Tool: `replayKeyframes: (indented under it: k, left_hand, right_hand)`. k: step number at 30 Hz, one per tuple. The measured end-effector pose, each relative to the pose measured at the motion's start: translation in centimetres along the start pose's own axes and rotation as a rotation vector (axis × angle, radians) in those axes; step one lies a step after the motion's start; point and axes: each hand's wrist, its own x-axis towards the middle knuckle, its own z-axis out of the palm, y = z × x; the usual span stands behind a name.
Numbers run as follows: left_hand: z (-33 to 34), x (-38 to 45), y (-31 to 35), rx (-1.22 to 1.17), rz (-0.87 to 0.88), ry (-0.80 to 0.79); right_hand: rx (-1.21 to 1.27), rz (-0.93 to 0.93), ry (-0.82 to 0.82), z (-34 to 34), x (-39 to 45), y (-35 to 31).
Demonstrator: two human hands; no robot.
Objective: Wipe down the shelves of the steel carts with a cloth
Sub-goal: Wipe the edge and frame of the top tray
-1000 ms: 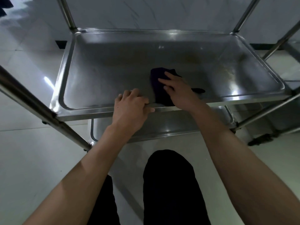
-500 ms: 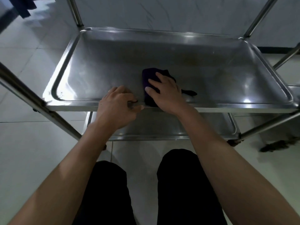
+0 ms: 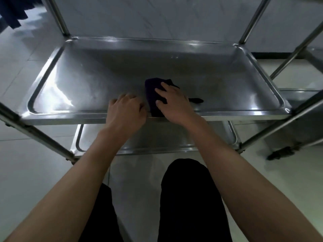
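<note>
Right hand (image 3: 176,103) presses the dark cloth (image 3: 153,96) flat near the shelf (image 3: 90,81) front rim; left hand (image 3: 126,110) clasps that rim.

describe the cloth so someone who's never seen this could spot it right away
Find the steel cart's upper shelf, the wide rimmed tray in front of the person. Near the middle of its front edge, the right hand presses flat on the cloth. It is the only dark, soft thing on the shiny metal.
</note>
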Motion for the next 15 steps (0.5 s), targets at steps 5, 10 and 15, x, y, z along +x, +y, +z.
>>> replayKeyframes:
  k: [5,10,15]
  left_hand:
    - [2.3,1.5,6.9,-0.035,0.004,-0.042]
    - [3.8,3.4,10.8,-0.010,0.000,-0.021]
    - [5.8,5.2,15.2,-0.116,0.148,-0.028]
  right_hand:
    - [0.014,0.054,0.045,-2.0,-0.9,5.4]
    - [0.053,0.133,0.103,-4.7,-2.3,11.4]
    - [0.034,0.196,0.152,-7.2,-3.9,16.4]
